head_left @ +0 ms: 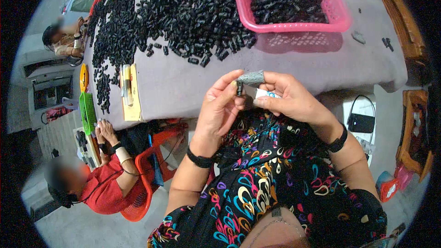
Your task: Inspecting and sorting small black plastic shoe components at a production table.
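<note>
My left hand (pixel 219 104) pinches a small black plastic part (pixel 239 88) between thumb and forefinger, above my lap at the table's near edge. Facing it is my right hand (pixel 290 98), its fingers curled. A grey ribbed finger sleeve (pixel 251 78) seems to cover its forefinger and reaches to the left fingertips, beside the part. At the right thumb is a white piece with blue marks (pixel 267 93); whether it is held or wrapped round a finger I cannot tell. Beyond my hands spreads a big heap of similar black parts (pixel 197 14).
A pink basket (pixel 294 28) of black parts stands on the grey-covered table (pixel 303 66). A grey sleeve (pixel 358 37) and loose parts (pixel 388 44) lie right. Pens (pixel 127 87) rest on a yellow card (pixel 133 105) at left. A person in red (pixel 108 186) sits left near a green basket (pixel 86 110).
</note>
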Tool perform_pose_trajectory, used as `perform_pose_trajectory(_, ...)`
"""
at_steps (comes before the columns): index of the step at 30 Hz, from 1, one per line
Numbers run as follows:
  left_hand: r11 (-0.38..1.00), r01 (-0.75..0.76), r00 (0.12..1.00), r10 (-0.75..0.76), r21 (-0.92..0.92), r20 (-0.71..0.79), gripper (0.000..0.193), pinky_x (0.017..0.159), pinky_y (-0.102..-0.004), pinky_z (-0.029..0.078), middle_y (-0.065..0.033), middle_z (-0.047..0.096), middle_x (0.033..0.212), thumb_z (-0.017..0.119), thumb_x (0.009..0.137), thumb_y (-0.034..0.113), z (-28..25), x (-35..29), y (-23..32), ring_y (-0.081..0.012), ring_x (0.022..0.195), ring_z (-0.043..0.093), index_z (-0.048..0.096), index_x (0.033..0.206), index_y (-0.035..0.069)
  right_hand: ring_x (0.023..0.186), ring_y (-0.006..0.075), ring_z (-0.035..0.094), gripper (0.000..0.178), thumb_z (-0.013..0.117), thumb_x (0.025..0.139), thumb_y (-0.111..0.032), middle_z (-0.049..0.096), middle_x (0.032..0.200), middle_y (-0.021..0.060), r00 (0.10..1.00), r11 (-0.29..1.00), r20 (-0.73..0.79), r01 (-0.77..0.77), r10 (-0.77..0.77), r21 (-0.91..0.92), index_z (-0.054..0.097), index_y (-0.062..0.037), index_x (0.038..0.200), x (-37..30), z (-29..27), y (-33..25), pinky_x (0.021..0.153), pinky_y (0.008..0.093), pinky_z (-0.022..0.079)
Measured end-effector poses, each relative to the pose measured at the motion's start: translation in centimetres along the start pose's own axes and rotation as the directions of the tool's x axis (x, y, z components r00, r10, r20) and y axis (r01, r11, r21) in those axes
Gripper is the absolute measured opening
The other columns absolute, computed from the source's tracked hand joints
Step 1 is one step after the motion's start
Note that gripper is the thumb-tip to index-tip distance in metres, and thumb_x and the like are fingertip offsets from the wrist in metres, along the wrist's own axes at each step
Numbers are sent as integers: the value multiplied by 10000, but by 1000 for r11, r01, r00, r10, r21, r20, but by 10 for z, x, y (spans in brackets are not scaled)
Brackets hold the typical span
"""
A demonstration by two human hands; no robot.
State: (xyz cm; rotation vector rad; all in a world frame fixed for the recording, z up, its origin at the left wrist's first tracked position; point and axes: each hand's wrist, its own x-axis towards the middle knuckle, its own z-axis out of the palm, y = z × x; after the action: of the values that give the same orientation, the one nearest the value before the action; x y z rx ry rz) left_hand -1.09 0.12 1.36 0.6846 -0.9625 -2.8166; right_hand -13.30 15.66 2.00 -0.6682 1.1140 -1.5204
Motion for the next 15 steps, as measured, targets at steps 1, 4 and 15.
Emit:
perform_pose_trajectory(1, 997, -41, 999, 41, 61, -4, 312, 586, -218, 467, -34, 602, 866, 566, 901, 120, 1, 2, 8, -94, 650, 544, 531, 1195, 24, 561, -5, 427, 355, 595, 872, -158, 596, 830, -33, 1000, 1000, -2, 8, -8, -15, 522, -43, 1200, 3, -2, 1, 462, 164, 340)
perform_pose_trajectory(4, 943, -127, 990, 140, 307, -20, 297, 573, -223, 470, -26, 587, 829, 561, 901, 113, 27, 23, 34, -102, 640, 543, 536, 1172, -6, 554, -5, 422, 329, 597, 874, -145, 582, 804, -34, 973, 996, -213, 88, -90, -18, 536, -40, 1180, 6, -12, 10, 460, 163, 339)
perform_pose_trajectory(15, 605, -384, 889, 447, 697, 102, 301, 636, -219, 493, -77, 641, 1004, 566, 894, 111, 48, 45, 91, -133, 769, 631, 546, 1171, -4, 532, 8, 409, 247, 582, 879, -107, 508, 723, -52, 941, 990, -310, 143, -134, 8, 551, -36, 1114, 8, -17, 10, 458, 160, 333)
